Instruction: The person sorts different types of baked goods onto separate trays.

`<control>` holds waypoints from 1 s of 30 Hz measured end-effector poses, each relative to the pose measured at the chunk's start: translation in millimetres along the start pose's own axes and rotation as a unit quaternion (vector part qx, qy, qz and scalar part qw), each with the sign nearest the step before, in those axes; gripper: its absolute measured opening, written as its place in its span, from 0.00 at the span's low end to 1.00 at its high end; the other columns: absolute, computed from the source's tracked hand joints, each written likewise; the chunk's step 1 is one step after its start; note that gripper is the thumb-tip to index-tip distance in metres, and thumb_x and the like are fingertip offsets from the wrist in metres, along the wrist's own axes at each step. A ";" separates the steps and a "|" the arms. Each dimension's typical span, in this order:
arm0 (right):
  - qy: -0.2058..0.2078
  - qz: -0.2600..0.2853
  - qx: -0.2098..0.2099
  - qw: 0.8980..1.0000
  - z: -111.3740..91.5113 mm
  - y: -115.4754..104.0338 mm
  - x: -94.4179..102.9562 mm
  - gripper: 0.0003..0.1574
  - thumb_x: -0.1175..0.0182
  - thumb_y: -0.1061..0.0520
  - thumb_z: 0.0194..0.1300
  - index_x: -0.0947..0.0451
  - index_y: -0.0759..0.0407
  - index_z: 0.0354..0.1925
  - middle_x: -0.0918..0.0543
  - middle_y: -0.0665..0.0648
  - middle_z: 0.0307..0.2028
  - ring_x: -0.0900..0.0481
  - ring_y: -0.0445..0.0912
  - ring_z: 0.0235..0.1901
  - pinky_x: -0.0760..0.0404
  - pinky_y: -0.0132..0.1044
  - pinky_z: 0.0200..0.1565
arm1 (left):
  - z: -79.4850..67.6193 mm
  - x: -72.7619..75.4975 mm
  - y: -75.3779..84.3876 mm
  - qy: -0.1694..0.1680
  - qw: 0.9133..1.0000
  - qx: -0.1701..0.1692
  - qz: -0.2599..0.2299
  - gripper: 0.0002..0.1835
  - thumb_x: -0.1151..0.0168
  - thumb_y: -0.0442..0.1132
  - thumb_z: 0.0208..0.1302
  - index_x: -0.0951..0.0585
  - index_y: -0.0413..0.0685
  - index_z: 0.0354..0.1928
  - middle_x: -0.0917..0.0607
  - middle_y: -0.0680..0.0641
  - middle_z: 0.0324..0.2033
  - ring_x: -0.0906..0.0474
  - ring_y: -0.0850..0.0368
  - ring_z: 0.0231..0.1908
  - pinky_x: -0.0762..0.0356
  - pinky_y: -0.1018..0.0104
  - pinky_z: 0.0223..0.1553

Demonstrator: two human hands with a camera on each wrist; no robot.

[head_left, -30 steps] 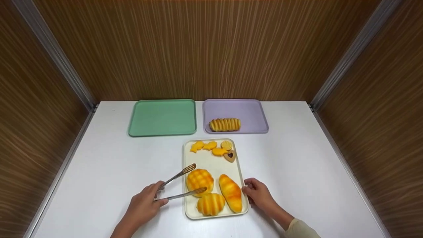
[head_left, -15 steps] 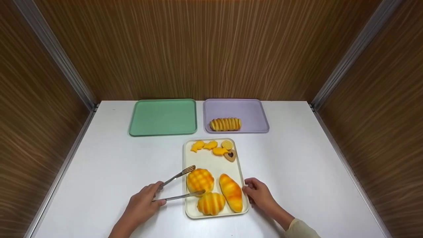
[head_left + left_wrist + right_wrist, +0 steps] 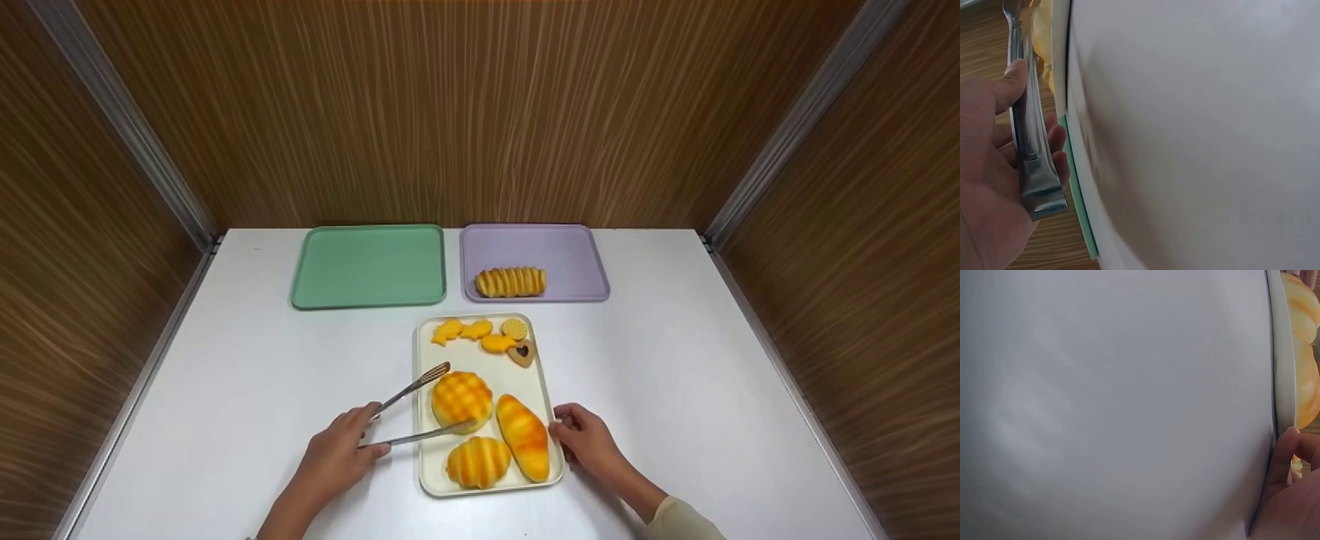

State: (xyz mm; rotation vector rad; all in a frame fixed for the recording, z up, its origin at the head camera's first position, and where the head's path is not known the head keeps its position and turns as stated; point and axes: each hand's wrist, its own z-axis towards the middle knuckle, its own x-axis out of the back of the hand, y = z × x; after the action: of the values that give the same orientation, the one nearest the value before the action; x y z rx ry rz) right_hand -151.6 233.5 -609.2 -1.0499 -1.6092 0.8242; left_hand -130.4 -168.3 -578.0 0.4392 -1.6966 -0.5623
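Note:
My left hand (image 3: 337, 454) grips metal tongs (image 3: 1032, 129), with the thumb on one arm and fingers along the other. The tongs' spread arms reach over the cream tray (image 3: 480, 375). A round bun with a grid-marked top (image 3: 462, 399) sits between their whisk-shaped ends, one at its far side and one over its near edge. My right hand (image 3: 589, 442) pinches the tray's right rim between thumb and fingers. Below the round bun lies a striped roll (image 3: 478, 463); a long croissant-like bread (image 3: 525, 439) lies by the right rim.
At the tray's far end are several fish-shaped pieces (image 3: 477, 330), a round biscuit (image 3: 514, 328) and a heart-topped cookie (image 3: 522, 352). Behind stand a green tray (image 3: 367, 266) and a purple tray (image 3: 574, 262) bearing a ridged loaf (image 3: 511, 282). Wood-patterned walls enclose the white table (image 3: 675, 360).
The left hand and tongs have moved slightly forward and right. The round bun has shifted the same way, leaving a gap to the striped roll. The right hand has stayed put.

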 end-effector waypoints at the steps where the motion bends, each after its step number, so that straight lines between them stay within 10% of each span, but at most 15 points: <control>1: 0.001 -0.002 -0.001 1.000 -0.1 0.1 0.2 0.17 0.37 0.58 0.68 0.23 0.65 0.52 0.26 0.54 0.29 0.28 0.44 0.20 0.27 0.32 0.22 | 0.1 0.6 0.2 -0.004 1.000 0.002 -0.001 0.36 0.31 0.55 0.62 0.30 0.60 0.71 0.22 0.51 0.63 0.19 0.53 0.54 0.25 0.44 0.57; 11: 0.011 0.000 0.001 1.000 -1.6 0.5 0.5 0.17 0.36 0.58 0.68 0.22 0.64 0.53 0.26 0.54 0.30 0.28 0.46 0.21 0.26 0.32 0.23 | 7.2 0.3 3.8 -0.005 0.999 -0.033 0.021 0.37 0.28 0.50 0.61 0.29 0.52 0.70 0.23 0.46 0.66 0.29 0.44 0.67 0.32 0.40 0.65; 30: 0.002 -0.008 0.022 1.000 -1.1 1.7 -0.2 0.19 0.36 0.56 0.69 0.23 0.66 0.53 0.25 0.54 0.29 0.29 0.44 0.19 0.27 0.31 0.21 | 8.5 -7.9 3.4 0.033 0.996 -0.070 0.040 0.31 0.30 0.50 0.63 0.27 0.53 0.67 0.18 0.52 0.57 0.23 0.51 0.60 0.26 0.41 0.56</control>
State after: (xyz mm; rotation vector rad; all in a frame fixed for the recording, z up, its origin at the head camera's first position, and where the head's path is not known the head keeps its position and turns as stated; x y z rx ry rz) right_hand -150.1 234.0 -610.5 -1.0060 -1.5880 0.8425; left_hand -137.2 -160.0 -583.5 0.2841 -1.5923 -0.5971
